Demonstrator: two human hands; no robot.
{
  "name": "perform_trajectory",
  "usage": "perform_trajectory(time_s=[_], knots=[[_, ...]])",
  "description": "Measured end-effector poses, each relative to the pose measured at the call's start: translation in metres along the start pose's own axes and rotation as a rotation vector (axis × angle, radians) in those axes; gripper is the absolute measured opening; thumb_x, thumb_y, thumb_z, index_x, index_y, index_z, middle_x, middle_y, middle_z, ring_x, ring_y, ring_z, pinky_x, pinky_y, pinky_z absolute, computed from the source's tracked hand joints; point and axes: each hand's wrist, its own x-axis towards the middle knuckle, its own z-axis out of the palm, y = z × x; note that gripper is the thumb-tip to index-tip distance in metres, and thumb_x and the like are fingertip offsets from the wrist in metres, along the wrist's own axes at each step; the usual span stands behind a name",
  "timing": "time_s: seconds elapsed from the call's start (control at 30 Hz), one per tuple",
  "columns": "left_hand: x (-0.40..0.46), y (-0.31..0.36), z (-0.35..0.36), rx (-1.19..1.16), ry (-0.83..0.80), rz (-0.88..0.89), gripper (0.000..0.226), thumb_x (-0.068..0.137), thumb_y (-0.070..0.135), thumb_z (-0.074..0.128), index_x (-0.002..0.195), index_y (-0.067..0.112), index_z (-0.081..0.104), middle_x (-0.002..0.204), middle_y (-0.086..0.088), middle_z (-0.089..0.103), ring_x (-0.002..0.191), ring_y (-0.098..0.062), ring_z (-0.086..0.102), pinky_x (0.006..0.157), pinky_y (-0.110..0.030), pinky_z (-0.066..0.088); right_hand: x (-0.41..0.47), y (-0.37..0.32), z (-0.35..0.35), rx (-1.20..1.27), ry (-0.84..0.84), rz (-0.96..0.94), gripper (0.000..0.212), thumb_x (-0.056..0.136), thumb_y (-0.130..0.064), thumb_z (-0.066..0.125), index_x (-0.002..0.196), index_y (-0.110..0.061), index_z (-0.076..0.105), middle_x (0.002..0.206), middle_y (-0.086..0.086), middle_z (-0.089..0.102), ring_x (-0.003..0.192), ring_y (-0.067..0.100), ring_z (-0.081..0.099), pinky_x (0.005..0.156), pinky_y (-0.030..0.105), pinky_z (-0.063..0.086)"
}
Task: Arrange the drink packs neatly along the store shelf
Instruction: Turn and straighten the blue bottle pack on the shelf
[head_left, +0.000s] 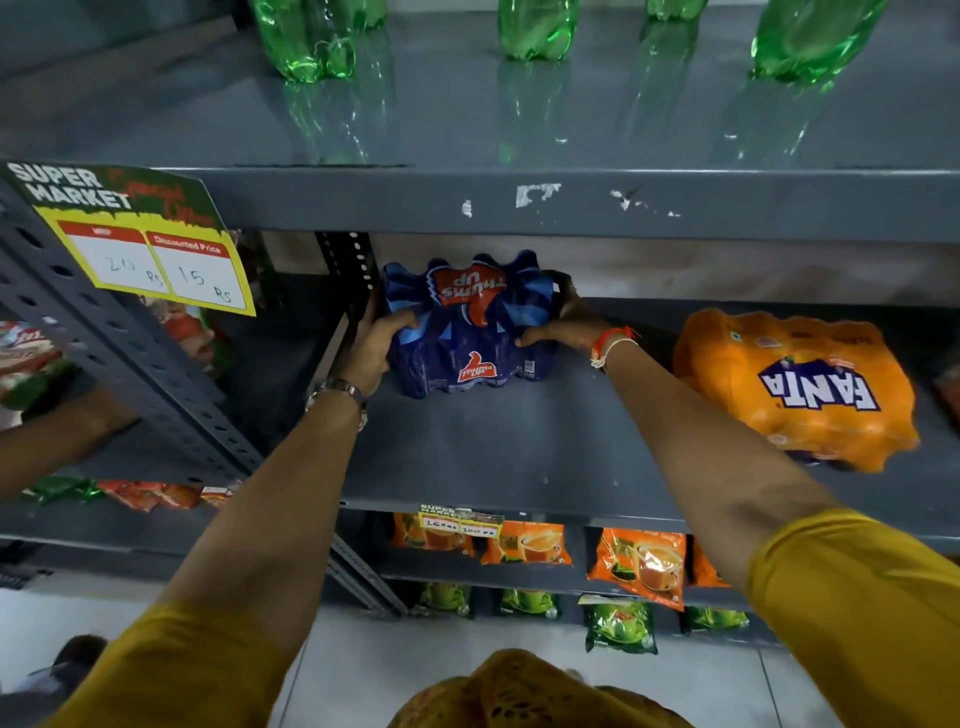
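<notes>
A blue Thums Up drink pack (470, 325) rests on the grey middle shelf (493, 447), pushed toward the back left beside the perforated upright. My left hand (376, 343) grips its left side and my right hand (563, 325) grips its right side, fingers wrapped round the plastic. An orange Fanta drink pack (795, 387) lies apart to the right on the same shelf, near the front edge, with nothing touching it.
Green bottles (537, 28) stand on the shelf above. A yellow price sign (140, 241) hangs at the left. Orange pouches (636, 564) and green pouches (618, 623) fill lower shelves. Another person's arm (57, 441) reaches into the neighbouring rack at far left.
</notes>
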Motion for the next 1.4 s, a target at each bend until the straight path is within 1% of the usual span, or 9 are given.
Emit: perform_trajectory(time_s=[0.33,0.43,0.6,0.77,0.97,1.1,1.2,1.3,1.4], knots=[[-0.002,-0.004,0.003,-0.027,-0.001,-0.013,0.062,0.083,0.029,0.064,0.14,0.027,0.04,0.133,-0.005,0.058,0.107,-0.017,0.064,0.078,-0.034,0.058,-0.002,0.004,0.004,0.047,0.032,0.021,0.102,0.064,0.012,0.076,0.143,-0.022,0.021,0.124,0.004,0.047,0.111,0.019,0.049,0.078,0.021,0.048],[-0.002,-0.005,0.003,0.014,0.011,0.005,0.055,0.091,0.023,0.055,0.142,0.027,0.036,0.131,-0.001,0.057,0.097,-0.006,0.063,0.063,-0.019,0.056,-0.002,0.006,0.004,0.011,0.029,0.021,0.104,0.063,0.009,0.078,0.143,-0.022,0.019,0.136,0.011,0.046,0.116,0.021,0.048,0.087,0.028,0.048],[-0.009,-0.003,0.002,0.06,0.018,0.016,0.054,0.091,0.027,0.056,0.141,0.032,0.037,0.133,0.002,0.056,0.102,-0.007,0.059,0.064,-0.026,0.053,-0.004,0.008,0.005,-0.018,0.05,0.024,0.101,0.063,0.006,0.079,0.14,-0.023,0.021,0.139,0.012,0.043,0.123,0.025,0.047,0.086,0.028,0.047],[-0.013,-0.001,0.006,0.041,0.045,0.014,0.05,0.092,0.022,0.055,0.14,0.026,0.04,0.124,0.0,0.059,0.094,-0.005,0.061,0.055,-0.017,0.055,-0.006,0.013,0.006,-0.039,0.035,0.03,0.104,0.062,0.002,0.081,0.142,-0.025,0.02,0.139,0.01,0.044,0.126,0.028,0.046,0.096,0.035,0.047],[-0.015,-0.001,0.002,0.079,0.067,-0.036,0.059,0.082,0.039,0.061,0.138,0.034,0.041,0.133,-0.004,0.057,0.114,-0.025,0.059,0.071,-0.031,0.053,-0.01,0.015,0.008,-0.05,0.065,0.038,0.106,0.06,0.0,0.082,0.144,-0.025,0.021,0.14,0.01,0.044,0.128,0.029,0.046,0.102,0.04,0.046],[-0.015,-0.003,0.001,0.102,0.087,-0.038,0.058,0.086,0.038,0.06,0.139,0.032,0.039,0.134,-0.005,0.056,0.116,-0.027,0.057,0.075,-0.033,0.053,-0.014,0.014,0.01,-0.084,0.072,0.032,0.107,0.061,0.0,0.082,0.144,-0.024,0.02,0.141,0.01,0.043,0.128,0.029,0.045,0.104,0.04,0.045],[-0.019,-0.007,0.002,0.134,0.101,0.021,0.053,0.088,0.038,0.058,0.138,0.029,0.043,0.133,-0.003,0.058,0.115,-0.022,0.058,0.091,-0.042,0.052,-0.02,0.011,0.01,-0.12,0.078,0.039,0.108,0.059,-0.004,0.085,0.144,-0.021,0.021,0.142,0.009,0.042,0.13,0.029,0.044,0.106,0.042,0.043],[-0.027,-0.012,0.015,0.298,0.327,0.131,0.057,0.087,0.042,0.06,0.136,0.016,0.046,0.136,-0.009,0.049,0.115,-0.02,0.053,0.1,-0.037,0.046,-0.032,0.012,0.015,-0.293,0.071,0.056,0.117,0.052,-0.021,0.091,0.145,-0.015,0.02,0.147,0.012,0.031,0.138,0.03,0.031,0.113,0.042,0.034],[-0.028,-0.011,0.029,0.382,0.647,0.211,0.046,0.086,0.03,0.065,0.116,-0.002,0.05,0.114,-0.017,0.05,0.092,-0.02,0.052,0.084,-0.034,0.051,-0.056,0.019,0.03,-0.354,0.097,0.086,0.134,0.047,-0.025,0.092,0.149,-0.011,0.007,0.153,0.016,0.012,0.144,0.031,0.012,0.115,0.036,0.025]])
